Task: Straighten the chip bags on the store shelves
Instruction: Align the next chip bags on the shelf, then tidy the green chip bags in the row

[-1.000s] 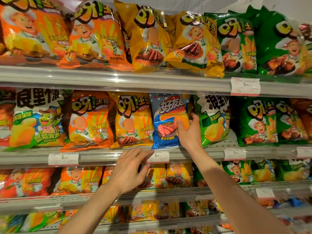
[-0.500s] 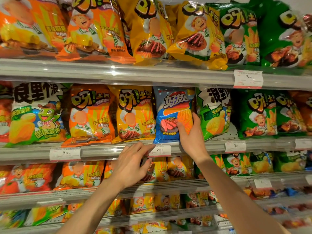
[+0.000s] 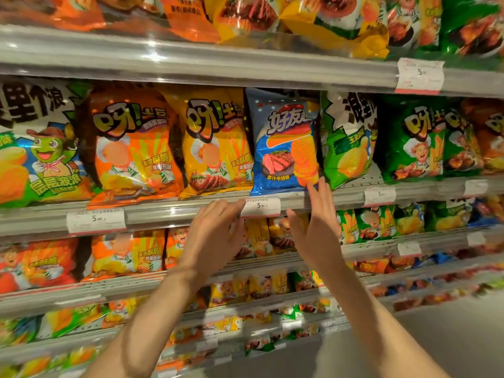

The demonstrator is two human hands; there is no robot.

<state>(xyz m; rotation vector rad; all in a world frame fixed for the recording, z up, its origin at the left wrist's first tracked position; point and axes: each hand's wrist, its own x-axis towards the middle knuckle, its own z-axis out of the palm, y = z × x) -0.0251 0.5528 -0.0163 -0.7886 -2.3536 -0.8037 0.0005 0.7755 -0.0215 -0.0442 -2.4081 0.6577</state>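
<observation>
A blue chip bag (image 3: 283, 140) with a steak picture stands upright on the middle shelf (image 3: 169, 211), between a yellow bag (image 3: 215, 143) and a green bag (image 3: 349, 143). My right hand (image 3: 316, 227) is below it, fingers spread, fingertips just at the bag's lower right corner, holding nothing. My left hand (image 3: 215, 236) hovers in front of the shelf edge, fingers apart, its tips near the white price tag (image 3: 261, 206). An orange bag (image 3: 133, 148) stands left of the yellow one.
The top shelf (image 3: 245, 64) carries orange, yellow and green bags that overhang its rail. Lower shelves (image 3: 381, 249) hold several smaller bags. A green cartoon bag (image 3: 38, 148) is at far left. Grey floor (image 3: 450, 336) shows at bottom right.
My right hand has let go of the blue bag and dropped below it, fingers open. The blue bag now stands upright. The view has moved closer and lower.
</observation>
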